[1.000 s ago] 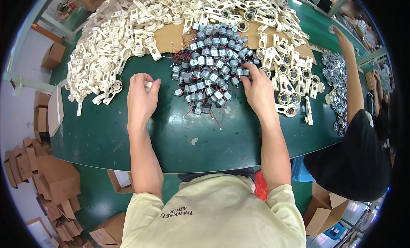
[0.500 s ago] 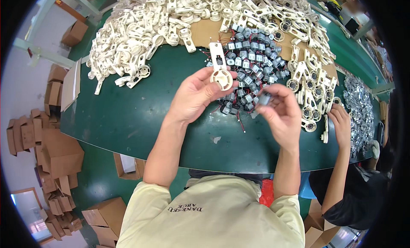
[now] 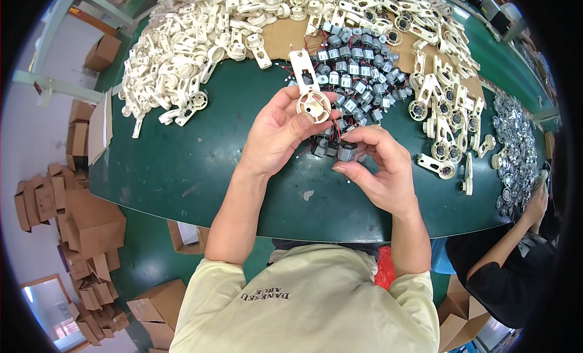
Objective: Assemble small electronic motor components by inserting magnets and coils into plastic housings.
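Between the thumb and fingers of my left hand is a cream plastic housing, its round cup toward me and its slotted arm pointing away. My right hand pinches a small grey electric motor just below and to the right of the cup. Red wires run from the motor's area up beside the housing. Past my hands spreads a heap of similar grey motors with red leads, some partly hidden by my fingers.
Cream housings pile up at the far left and back. More housings, with dark centres, lie at the right, beside a heap of shiny metal parts. A co-worker's hand is there. Cardboard boxes stack up on the left.
My right hand has brought the motor left and in close to the housing. The co-worker's hand has moved right, from the housings to the metal parts, and another housing lies on the table there.
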Available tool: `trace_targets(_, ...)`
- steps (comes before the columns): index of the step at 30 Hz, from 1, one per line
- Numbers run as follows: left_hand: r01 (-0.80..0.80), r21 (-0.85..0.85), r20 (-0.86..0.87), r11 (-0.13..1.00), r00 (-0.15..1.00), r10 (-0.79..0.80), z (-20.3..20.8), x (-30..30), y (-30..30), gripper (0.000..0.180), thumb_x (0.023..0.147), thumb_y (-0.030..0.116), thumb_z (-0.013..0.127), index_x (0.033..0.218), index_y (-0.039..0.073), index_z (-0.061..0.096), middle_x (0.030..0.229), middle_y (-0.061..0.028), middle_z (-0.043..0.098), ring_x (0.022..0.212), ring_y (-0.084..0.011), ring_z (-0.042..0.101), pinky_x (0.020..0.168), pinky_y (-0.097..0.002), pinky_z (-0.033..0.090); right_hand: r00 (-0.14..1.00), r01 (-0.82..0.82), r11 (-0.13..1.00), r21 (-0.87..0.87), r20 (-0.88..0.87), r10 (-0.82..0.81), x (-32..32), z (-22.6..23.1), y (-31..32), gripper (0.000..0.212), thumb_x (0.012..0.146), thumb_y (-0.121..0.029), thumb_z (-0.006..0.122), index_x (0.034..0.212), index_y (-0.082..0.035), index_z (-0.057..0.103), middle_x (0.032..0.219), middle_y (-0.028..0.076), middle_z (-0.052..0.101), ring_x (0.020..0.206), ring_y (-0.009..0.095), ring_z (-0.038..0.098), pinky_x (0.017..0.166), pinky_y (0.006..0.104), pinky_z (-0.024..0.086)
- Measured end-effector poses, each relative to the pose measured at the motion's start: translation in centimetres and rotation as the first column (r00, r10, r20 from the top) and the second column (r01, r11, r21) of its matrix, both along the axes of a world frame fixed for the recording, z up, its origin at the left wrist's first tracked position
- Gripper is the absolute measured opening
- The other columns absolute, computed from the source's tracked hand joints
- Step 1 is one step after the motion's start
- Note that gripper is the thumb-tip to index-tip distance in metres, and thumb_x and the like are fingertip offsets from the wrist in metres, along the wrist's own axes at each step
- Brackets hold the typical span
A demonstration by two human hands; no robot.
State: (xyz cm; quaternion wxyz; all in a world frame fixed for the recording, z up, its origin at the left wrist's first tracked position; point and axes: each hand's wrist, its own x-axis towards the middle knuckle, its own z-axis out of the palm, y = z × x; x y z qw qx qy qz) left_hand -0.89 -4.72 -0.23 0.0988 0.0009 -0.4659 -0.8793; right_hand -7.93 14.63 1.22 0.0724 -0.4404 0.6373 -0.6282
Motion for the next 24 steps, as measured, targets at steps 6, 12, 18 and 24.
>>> trace_targets(6,0.013,-0.026,0.013,1.0,1.0,-0.012,0.1,0.0,0.1,0.047,0.091,0.02,0.067,0.128,0.001,0.047,0.131,-0.0225,0.055,0.115,-0.0314,0.06,0.096,-0.039,0.053,1.0,0.005,1.0,0.028,-0.006,-0.005,0.1,-0.1,0.0,0.04,0.074,-0.002,0.081,0.109,-0.001,0.062,0.099,0.009,0.065,0.072,0.013,0.062,0.065,0.0262,0.053)
trace_targets(12,0.058,-0.172,0.015,0.983,0.998,-0.056,-1.0,0.2,0.9,0.049,0.088,0.009,0.07,0.13,0.001,0.047,0.129,-0.0156,0.058,0.116,-0.0228,0.059,0.096,-0.0353,0.051,0.978,0.003,1.0,0.007,0.208,-0.005,0.1,0.0,-0.4,0.036,0.08,0.004,0.073,0.113,0.001,0.06,0.102,0.007,0.064,0.084,0.012,0.064,0.071,0.025,0.054)
trace_targets(18,0.088,-0.135,0.091,0.987,0.993,-0.076,-0.8,0.2,1.5,0.05,0.087,0.003,0.069,0.133,-0.001,0.05,0.126,-0.0104,0.06,0.115,-0.0188,0.058,0.095,-0.0338,0.05,0.931,-0.014,1.0,-0.024,0.364,0.022,-0.2,-0.4,0.0,0.03,0.086,0.008,0.065,0.114,0.003,0.058,0.107,0.008,0.064,0.089,0.012,0.065,0.075,0.0242,0.055)
trace_targets(24,0.126,-0.187,0.165,0.974,0.982,-0.096,-0.4,0.4,1.7,0.048,0.09,0.003,0.065,0.136,-0.002,0.049,0.128,-0.0108,0.059,0.112,-0.0191,0.06,0.095,-0.0347,0.051,0.934,0.116,0.993,-0.005,0.341,-0.107,0.1,-0.8,-0.3,0.022,0.087,0.006,0.065,0.107,0.003,0.059,0.104,0.009,0.065,0.082,0.011,0.065,0.071,0.0245,0.054)
